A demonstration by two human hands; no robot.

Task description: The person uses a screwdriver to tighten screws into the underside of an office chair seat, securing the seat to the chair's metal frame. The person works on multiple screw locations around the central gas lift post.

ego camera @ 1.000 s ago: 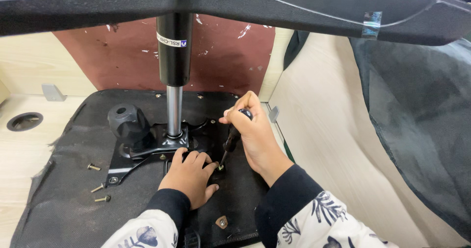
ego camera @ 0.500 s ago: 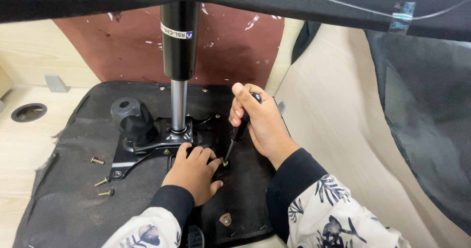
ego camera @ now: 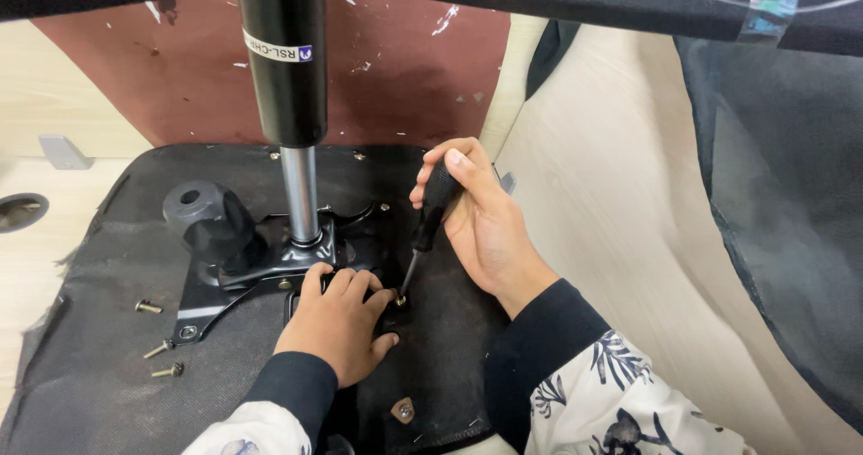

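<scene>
Both hands work the black metal plate (ego camera: 270,271): my left hand (ego camera: 337,325) presses flat beside the screw (ego camera: 399,301), my right hand (ego camera: 481,221) fists the screwdriver (ego camera: 430,217). Keep it upright, push down — the post (ego camera: 288,104) crowds left; 3 loose bolts (ego camera: 160,347) lie aside.

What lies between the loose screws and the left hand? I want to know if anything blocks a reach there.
In the head view, only bare black fabric lies between the loose screws and the left hand; the metal plate's corner sits just above that stretch.
</scene>
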